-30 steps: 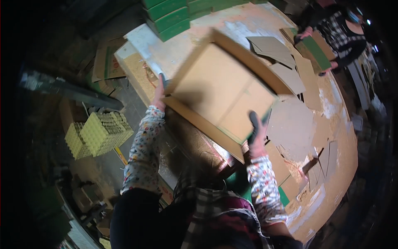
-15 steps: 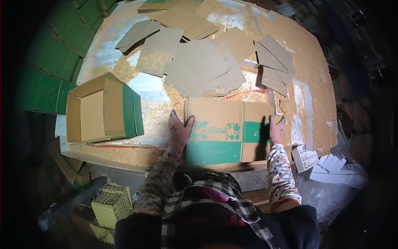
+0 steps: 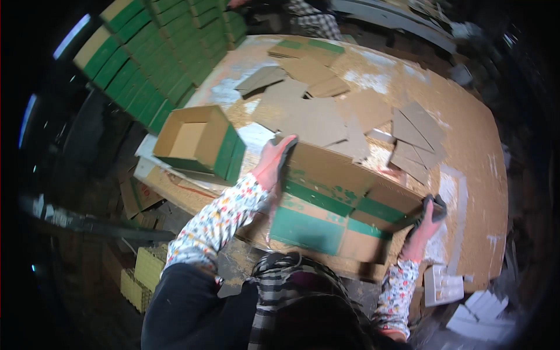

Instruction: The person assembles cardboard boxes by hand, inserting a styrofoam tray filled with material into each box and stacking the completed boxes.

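Observation:
A flattened brown-and-green cardboard carton (image 3: pixel 332 169) is tilted up off the table, its far edge raised. My left hand (image 3: pixel 274 160) is closed on its left end, thumb side at the upper corner. At the other end, my right hand (image 3: pixel 429 224) grips the right edge with dark-coated glove fingers. Under the raised carton lies another flat carton (image 3: pixel 309 227) with a green band, near the table's front edge. To the left of my left hand stands an opened-out cardboard box (image 3: pixel 224 140), its inside showing. Loose grey-brown cardboard sheets (image 3: pixel 315 119) lie scattered just beyond the raised carton.
Stacked green-and-brown boxes (image 3: pixel 146 81) rise along the table's far left side. Yellowish egg trays (image 3: pixel 149 268) sit below the table at left. White moulded packaging (image 3: pixel 443 286) lies at the right front corner. Checked clothing (image 3: pixel 315 20) of another person shows beyond the table.
Both hands have closed on the top flat carton and lifted its far edge, uncovering a similar one beneath. The whole view has turned and shifted, with more of the far side visible.

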`<state>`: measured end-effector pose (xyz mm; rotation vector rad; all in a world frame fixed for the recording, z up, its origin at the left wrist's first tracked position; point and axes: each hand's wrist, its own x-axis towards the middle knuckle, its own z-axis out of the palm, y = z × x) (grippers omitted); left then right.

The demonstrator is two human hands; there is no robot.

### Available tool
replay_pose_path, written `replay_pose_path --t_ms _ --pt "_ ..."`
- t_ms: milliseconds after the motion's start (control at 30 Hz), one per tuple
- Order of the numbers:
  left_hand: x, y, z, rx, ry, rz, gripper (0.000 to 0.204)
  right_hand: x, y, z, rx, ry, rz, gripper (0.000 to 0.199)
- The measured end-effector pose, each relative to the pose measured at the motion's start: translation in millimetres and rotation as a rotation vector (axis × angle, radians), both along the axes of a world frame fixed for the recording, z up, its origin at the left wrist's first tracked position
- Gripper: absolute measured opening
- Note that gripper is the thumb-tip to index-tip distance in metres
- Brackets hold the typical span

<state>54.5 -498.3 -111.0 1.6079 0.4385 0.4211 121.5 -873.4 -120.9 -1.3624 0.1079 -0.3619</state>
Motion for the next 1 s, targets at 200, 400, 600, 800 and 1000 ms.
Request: replay_pose_path --t_ms 200,400,600,800,1000 --pt "-5 -57 65 1.331 0.201 -0.926 0.039 17 -10 6 -0.207 0.054 0.361 0.049" --pt "-47 -99 31 0.791 0.413 -1.480 0.082 24 53 -37 -1.115 0.075 0.190 0.077" --pt "-32 -64 -34 0.901 0.183 -0.324 0.110 117 -16 49 -0.740 0.589 1.352 0.048" --pt "-59 -67 -65 1.089 -0.117 0.113 0.106 -31 52 18 -1.453 -0.420 1.047 0.056" --pt "-45 -1 -17 -0.073 0.660 -0.744 0.103 -75 36 -4 -0.676 -0.035 0.831 0.065"
